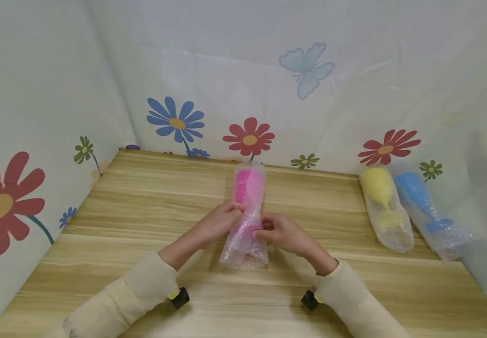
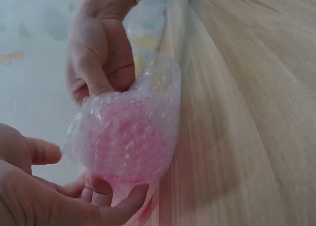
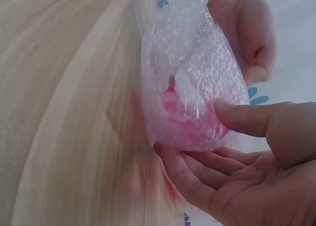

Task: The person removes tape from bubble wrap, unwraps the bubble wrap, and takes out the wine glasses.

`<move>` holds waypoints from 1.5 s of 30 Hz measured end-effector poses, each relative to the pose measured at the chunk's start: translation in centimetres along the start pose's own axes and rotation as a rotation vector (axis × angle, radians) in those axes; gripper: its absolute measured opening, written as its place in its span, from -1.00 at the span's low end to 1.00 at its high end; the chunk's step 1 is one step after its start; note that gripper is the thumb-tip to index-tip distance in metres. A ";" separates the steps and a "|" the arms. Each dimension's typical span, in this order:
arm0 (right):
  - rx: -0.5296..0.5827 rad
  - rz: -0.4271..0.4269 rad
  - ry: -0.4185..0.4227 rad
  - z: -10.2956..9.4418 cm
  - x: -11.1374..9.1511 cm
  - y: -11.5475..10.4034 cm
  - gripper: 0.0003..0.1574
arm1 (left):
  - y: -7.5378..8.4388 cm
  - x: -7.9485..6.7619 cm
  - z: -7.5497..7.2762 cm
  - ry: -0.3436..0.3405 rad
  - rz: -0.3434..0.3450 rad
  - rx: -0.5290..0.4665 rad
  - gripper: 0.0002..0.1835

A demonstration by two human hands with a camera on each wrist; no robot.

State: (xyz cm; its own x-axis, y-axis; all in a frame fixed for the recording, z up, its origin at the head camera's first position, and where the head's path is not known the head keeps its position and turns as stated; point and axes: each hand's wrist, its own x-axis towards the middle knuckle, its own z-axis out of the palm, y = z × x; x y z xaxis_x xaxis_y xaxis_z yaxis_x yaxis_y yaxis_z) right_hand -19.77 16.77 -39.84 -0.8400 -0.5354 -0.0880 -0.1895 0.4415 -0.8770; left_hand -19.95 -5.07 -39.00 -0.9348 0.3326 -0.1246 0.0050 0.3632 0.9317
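A pink goblet (image 1: 243,185) in clear bubble wrap lies on the wooden table, its cup end toward the back wall and loose wrap (image 1: 243,256) toward the near side. From the left, my left hand (image 1: 220,223) holds it around the middle with curled fingers; the left wrist view shows those fingers (image 2: 123,206) close under the pink base. On the other side, my right hand (image 1: 283,232) pinches the wrap at the base end. Its thumb (image 3: 247,118) presses on top of the wrapped base in the right wrist view, with the fingers beneath.
At the table's right edge lie two more bubble-wrapped goblets, one yellow (image 1: 378,185) and one blue (image 1: 414,188), side by side. A white cloth (image 1: 226,75) printed with flowers and a butterfly hangs behind and at the sides. The wooden table (image 1: 142,197) stretches out around my hands.
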 end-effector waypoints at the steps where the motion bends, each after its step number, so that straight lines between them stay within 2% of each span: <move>1: 0.035 0.016 -0.001 0.0 -0.1 0.0 -0.69 | 0.0 -0.1 -0.1 -0.022 0.007 -0.014 -0.59; 6: 0.178 0.055 0.007 0.2 -0.4 0.2 -0.61 | -0.1 -0.2 -0.3 -0.072 -0.009 -0.016 -0.47; 10: 0.162 0.056 0.067 0.5 -0.5 0.2 -0.58 | -0.3 -0.2 -0.5 -0.100 -0.003 -0.027 -0.43; 13: 0.019 -0.005 0.182 0.9 -0.6 0.0 -0.47 | -0.3 -0.2 -0.6 -0.120 0.009 -0.029 -0.39; 16: -0.207 -0.125 0.305 1.3 -0.6 -0.3 -0.43 | -0.2 -0.2 -0.7 -0.125 0.016 -0.021 -0.38; 19: -0.352 -0.240 0.349 1.3 -0.6 -0.6 -0.46 | 0.0 -0.2 -0.7 -0.127 0.022 -0.009 -0.39; 23: -0.398 -0.283 0.308 1.1 -0.8 -0.7 -0.49 | 0.0 -0.1 -0.5 -0.112 0.031 0.008 -0.46; 26: -0.405 -0.287 0.258 0.8 -1.0 -0.8 -0.54 | -0.1 0.1 -0.1 -0.065 0.039 0.036 -0.51; 29: -0.417 -0.267 0.211 0.5 -1.2 -1.2 -0.68 | 0.1 0.1 0.4 0.002 0.067 0.122 -0.51; 31: -0.415 -0.214 0.195 0.4 -1.3 -1.6 -0.85 | 0.3 0.1 0.7 0.050 0.078 0.191 -0.49; 32: -0.409 -0.170 0.187 0.4 -1.2 -1.9 -0.86 | 0.4 0.0 0.9 0.074 0.074 0.222 -0.48; 35: -0.384 -0.023 0.170 0.4 -1.1 -2.6 -0.56 | 0.8 -0.5 1.5 0.135 0.067 0.303 -0.46; 38: -0.351 0.077 0.143 0.5 -0.8 -3.0 -0.42 | 1.0 -0.9 2.1 0.185 0.068 0.331 -0.39; 41: -0.329 0.074 0.108 0.5 -0.7 -2.9 -0.45 | 1.0 -1.0 2.4 0.211 0.092 0.334 -0.29; 45: -0.329 -0.032 0.042 0.1 -0.6 -2.5 -0.59 | 0.9 -0.9 2.4 0.211 0.094 0.306 -0.09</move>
State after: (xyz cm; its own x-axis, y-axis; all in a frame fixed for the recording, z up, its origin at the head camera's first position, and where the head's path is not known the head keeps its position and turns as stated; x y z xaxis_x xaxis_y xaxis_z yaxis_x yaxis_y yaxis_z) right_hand -18.75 15.92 -37.60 -0.8499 -0.5256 -0.0367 -0.3646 0.6371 -0.6791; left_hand -18.23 -2.93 -38.90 -0.9776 0.2021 0.0597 0.1707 0.5935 0.7865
